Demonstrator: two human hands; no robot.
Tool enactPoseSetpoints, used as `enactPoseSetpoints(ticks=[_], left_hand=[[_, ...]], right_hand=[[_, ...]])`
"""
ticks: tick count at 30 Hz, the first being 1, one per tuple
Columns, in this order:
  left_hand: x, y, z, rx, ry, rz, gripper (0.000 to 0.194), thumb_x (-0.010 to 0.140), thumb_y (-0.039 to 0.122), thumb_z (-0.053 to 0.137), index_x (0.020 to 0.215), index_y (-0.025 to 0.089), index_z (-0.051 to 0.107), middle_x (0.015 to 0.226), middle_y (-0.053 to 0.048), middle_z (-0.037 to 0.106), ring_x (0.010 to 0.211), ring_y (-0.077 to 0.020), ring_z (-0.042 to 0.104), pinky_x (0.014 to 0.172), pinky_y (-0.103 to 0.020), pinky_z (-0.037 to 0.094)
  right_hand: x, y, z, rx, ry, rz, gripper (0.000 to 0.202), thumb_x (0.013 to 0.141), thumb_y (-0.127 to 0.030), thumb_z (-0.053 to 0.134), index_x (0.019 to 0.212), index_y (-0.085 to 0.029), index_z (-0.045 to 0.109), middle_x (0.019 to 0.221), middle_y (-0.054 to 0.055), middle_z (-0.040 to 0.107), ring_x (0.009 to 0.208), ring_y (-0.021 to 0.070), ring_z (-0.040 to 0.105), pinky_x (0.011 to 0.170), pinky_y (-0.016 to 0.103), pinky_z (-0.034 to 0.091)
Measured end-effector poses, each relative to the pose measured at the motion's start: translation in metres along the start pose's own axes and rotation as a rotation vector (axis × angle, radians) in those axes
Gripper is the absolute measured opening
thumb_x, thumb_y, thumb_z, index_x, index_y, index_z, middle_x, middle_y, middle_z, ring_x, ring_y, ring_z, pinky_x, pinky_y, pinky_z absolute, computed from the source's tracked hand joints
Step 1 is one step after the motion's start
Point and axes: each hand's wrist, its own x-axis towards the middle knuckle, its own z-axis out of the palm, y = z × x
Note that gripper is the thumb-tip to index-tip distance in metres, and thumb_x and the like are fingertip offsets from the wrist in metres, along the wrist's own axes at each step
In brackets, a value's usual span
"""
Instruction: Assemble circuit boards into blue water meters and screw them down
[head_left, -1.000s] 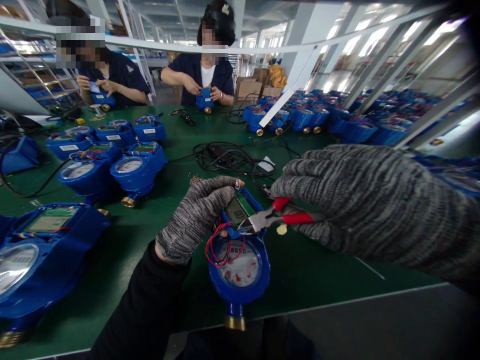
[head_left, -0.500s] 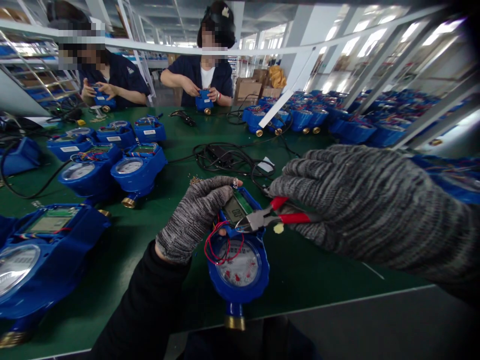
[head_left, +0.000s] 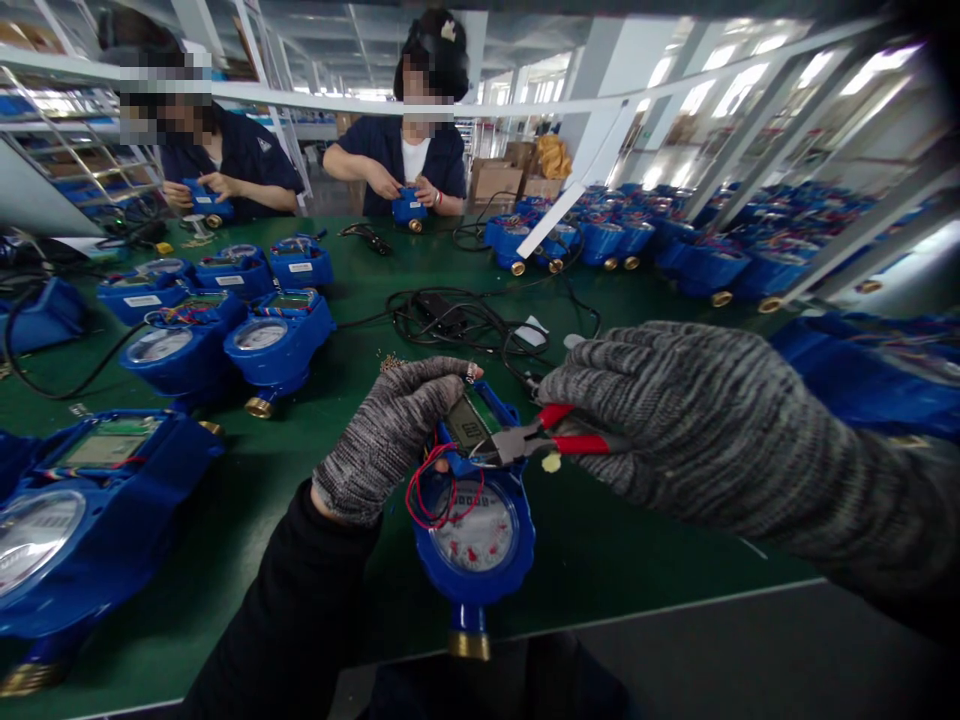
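Observation:
A blue water meter (head_left: 475,540) with a round dial and a small display (head_left: 466,425) stands in front of me at the table's near edge. My left hand (head_left: 401,425), in a grey knit glove, grips the upper left side of its housing. Red and black wires (head_left: 421,500) loop out over the dial. In my right hand (head_left: 637,400), gloved too, are wire cutters (head_left: 525,438) with red handles. Their jaws rest at the lower edge of the display, by the wires; whether a wire is between them I cannot tell.
More blue meters (head_left: 274,340) stand on the green table (head_left: 360,300) to the left, with many others at the back right. A coiled black cable (head_left: 442,315) lies beyond my hands. Two co-workers (head_left: 405,150) sit across, each holding a meter.
My right hand and forearm have sunk slightly, while the cutters' jaws stay at the same spot. One co-worker at the far left has brought both hands closer onto a meter.

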Motion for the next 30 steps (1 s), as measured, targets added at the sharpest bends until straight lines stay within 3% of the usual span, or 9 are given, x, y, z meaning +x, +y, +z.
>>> enactPoseSetpoints(ticks=[2,4,9,12,15,20,25,27,30], left_hand=[[0.0,0.0,-0.001,0.026,-0.001,0.016,0.019,0.086,0.024,0.073,0.101,0.014,0.079,0.095,-0.004,0.074,0.077,-0.0083,0.062,0.063,-0.014,0.049],[0.0,0.0,-0.001,0.024,-0.01,0.005,0.019,0.086,0.024,0.073,0.102,0.015,0.079,0.097,-0.004,0.075,0.08,-0.0099,0.064,0.066,-0.015,0.051],[0.0,0.0,-0.002,-0.012,-0.023,-0.038,0.023,0.086,0.027,0.074,0.106,0.017,0.078,0.097,-0.005,0.075,0.081,-0.0127,0.067,0.068,-0.019,0.053],[0.0,0.001,-0.003,-0.021,-0.019,-0.047,0.024,0.086,0.028,0.073,0.107,0.016,0.077,0.098,-0.005,0.075,0.084,-0.013,0.068,0.071,-0.019,0.054],[0.0,0.002,-0.003,-0.046,-0.008,-0.06,0.025,0.087,0.027,0.072,0.108,0.015,0.076,0.099,-0.005,0.075,0.086,-0.0134,0.068,0.074,-0.019,0.055],[-0.001,0.004,0.0,-0.079,0.044,-0.083,0.028,0.085,0.023,0.073,0.112,0.013,0.073,0.093,-0.004,0.074,0.076,-0.0111,0.068,0.069,-0.018,0.055],[-0.004,0.001,0.003,-0.156,0.089,-0.092,0.049,0.082,0.024,0.077,0.128,0.017,0.065,0.106,-0.006,0.075,0.09,-0.0169,0.072,0.08,-0.024,0.058],[-0.005,0.0,0.005,-0.171,0.115,-0.064,0.052,0.081,0.024,0.079,0.13,0.018,0.063,0.115,-0.007,0.074,0.097,-0.0192,0.071,0.085,-0.026,0.057],[-0.006,0.0,0.011,-0.146,0.124,-0.017,0.051,0.079,0.024,0.08,0.127,0.017,0.063,0.119,-0.009,0.073,0.103,-0.0217,0.07,0.09,-0.03,0.056]], right_hand=[[-0.001,-0.001,0.001,-0.111,0.031,-0.129,0.028,0.068,-0.029,0.071,0.093,-0.017,0.073,0.089,0.012,0.073,0.077,0.0326,0.069,0.064,0.044,0.055],[-0.003,-0.001,0.005,-0.161,0.054,-0.152,0.027,0.068,-0.027,0.069,0.092,-0.016,0.072,0.087,0.013,0.073,0.073,0.0319,0.069,0.059,0.042,0.054],[-0.012,-0.001,0.018,0.046,0.131,-0.068,0.022,0.083,-0.033,0.055,0.091,-0.019,0.07,0.084,0.007,0.074,0.069,0.0285,0.07,0.056,0.04,0.054],[-0.02,0.003,0.02,0.116,0.159,-0.014,0.025,0.091,-0.031,0.049,0.094,-0.018,0.07,0.088,0.008,0.075,0.076,0.0281,0.073,0.066,0.043,0.058],[-0.034,0.013,0.02,0.143,0.163,0.167,0.028,0.094,-0.036,0.051,0.099,-0.015,0.07,0.096,0.01,0.075,0.082,0.0258,0.072,0.074,0.042,0.058],[-0.073,0.043,0.027,-0.037,-0.036,0.573,0.045,0.087,-0.059,0.055,0.104,-0.022,0.072,0.102,0.006,0.073,0.082,0.0243,0.069,0.07,0.038,0.053],[-0.131,0.093,0.048,-0.266,-0.348,0.889,0.039,0.084,-0.054,0.059,0.11,-0.026,0.069,0.11,0.007,0.07,0.09,0.0259,0.067,0.07,0.036,0.049],[-0.157,0.118,0.059,-0.194,-0.495,1.039,0.045,0.088,-0.06,0.051,0.112,-0.026,0.068,0.113,0.011,0.069,0.091,0.0287,0.067,0.071,0.039,0.048],[-0.186,0.145,0.076,-0.1,-0.562,1.1,0.048,0.087,-0.061,0.054,0.106,-0.021,0.072,0.105,0.016,0.072,0.089,0.0309,0.07,0.074,0.04,0.052]])
